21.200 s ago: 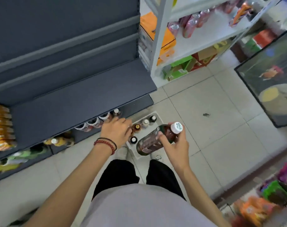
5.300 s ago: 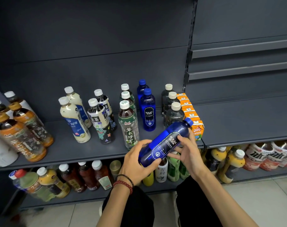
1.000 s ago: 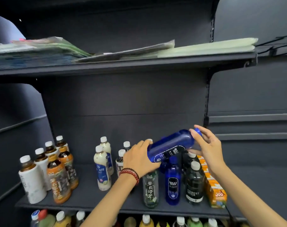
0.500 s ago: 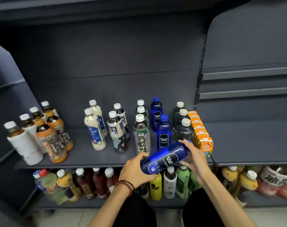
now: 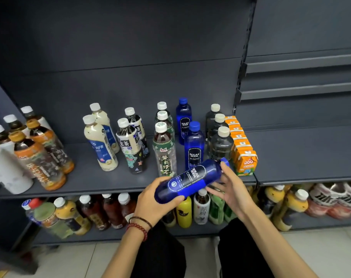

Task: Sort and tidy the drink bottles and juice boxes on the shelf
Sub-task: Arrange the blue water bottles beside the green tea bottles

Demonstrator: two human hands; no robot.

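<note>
Gripping blue soda bottle base, left hand; right hand seemingly pinching neck.

Both forearms reach forward, converging. Left hand grips base of blue bottle, fingers curled round it. Right hand holds neck end, thumb above, fingers beneath.

Setting: retail shop. Dark metal gondola shelf stocked with rows of drink bottles and juice boxes; tiled floor.
</note>
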